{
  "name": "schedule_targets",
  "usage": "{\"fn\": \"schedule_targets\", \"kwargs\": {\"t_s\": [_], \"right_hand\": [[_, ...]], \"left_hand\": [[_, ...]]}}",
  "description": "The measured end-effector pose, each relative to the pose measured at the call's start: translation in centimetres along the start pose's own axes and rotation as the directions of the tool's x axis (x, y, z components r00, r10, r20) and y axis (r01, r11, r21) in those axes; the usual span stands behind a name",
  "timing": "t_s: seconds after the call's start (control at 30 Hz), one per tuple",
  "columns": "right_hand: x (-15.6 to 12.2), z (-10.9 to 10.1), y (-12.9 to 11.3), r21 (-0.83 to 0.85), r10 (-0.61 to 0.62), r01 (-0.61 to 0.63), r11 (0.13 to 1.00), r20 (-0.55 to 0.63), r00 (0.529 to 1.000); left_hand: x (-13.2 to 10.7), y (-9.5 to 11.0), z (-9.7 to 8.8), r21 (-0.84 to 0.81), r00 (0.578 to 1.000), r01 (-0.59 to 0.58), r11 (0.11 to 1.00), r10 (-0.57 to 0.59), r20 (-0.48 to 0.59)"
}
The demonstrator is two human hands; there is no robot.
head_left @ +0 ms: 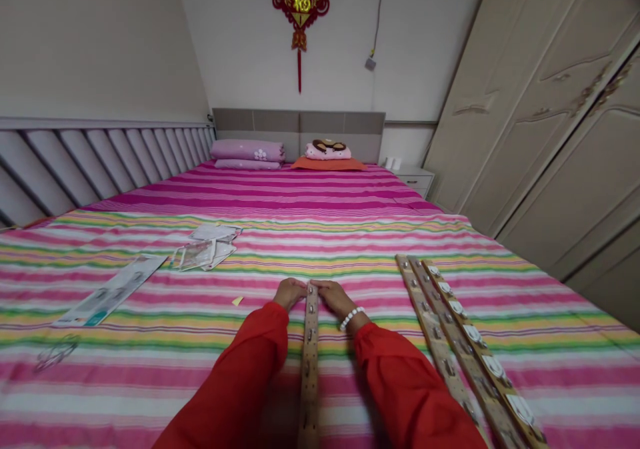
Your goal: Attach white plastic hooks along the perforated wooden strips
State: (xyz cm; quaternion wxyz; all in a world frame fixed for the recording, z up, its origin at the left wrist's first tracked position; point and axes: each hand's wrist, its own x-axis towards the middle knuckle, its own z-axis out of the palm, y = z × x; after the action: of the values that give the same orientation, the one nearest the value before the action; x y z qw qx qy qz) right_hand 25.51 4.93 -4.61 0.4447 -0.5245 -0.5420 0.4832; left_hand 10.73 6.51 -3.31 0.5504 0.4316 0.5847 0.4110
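Observation:
A long narrow wooden strip (pixel 310 359) with small metal fittings along it lies lengthwise on the bed in front of me. At its far end, my left hand (pixel 290 293) grips the left side with closed fingers. My right hand (pixel 334 297), with a white bead bracelet (pixel 351 317) at the wrist, pinches the same end from the right. Both sets of fingertips meet near the topmost fitting, and what exactly lies under them is too small to tell. To the right, three similar strips (pixel 435 322) lie side by side; the outermost carries white round pieces (pixel 473 333).
Left on the striped sheet (pixel 270 235) are a long flat package (pixel 117 289), several clear packets (pixel 205 247), a yellow scrap (pixel 237 300) and a thin wire-like loop (pixel 57 351). Folded bedding (pixel 247 150) sits at the headboard. A bed rail (pixel 100 159) and wardrobe (pixel 550 115) flank the bed.

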Motion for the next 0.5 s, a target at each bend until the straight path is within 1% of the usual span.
{"fn": "schedule_targets", "kwargs": {"t_s": [0.1, 0.27, 0.5], "right_hand": [[0.0, 0.0, 0.2, 0.040, 0.036, -0.036, 0.999, 0.013, 0.999], [0.5, 0.5, 0.8, 0.208, -0.001, 0.004, 0.978, -0.015, 1.000], [0.6, 0.2, 1.0, 0.239, 0.040, -0.040, 0.970, 0.003, 0.999]], "left_hand": [[0.0, 0.0, 0.0, -0.019, 1.000, 0.007, 1.000, -0.007, 0.008], [0.0, 0.0, -0.1, -0.043, 1.000, 0.010, 0.999, -0.009, 0.020], [0.3, -0.5, -0.2, -0.066, 1.000, -0.002, 0.998, 0.002, 0.011]]}}
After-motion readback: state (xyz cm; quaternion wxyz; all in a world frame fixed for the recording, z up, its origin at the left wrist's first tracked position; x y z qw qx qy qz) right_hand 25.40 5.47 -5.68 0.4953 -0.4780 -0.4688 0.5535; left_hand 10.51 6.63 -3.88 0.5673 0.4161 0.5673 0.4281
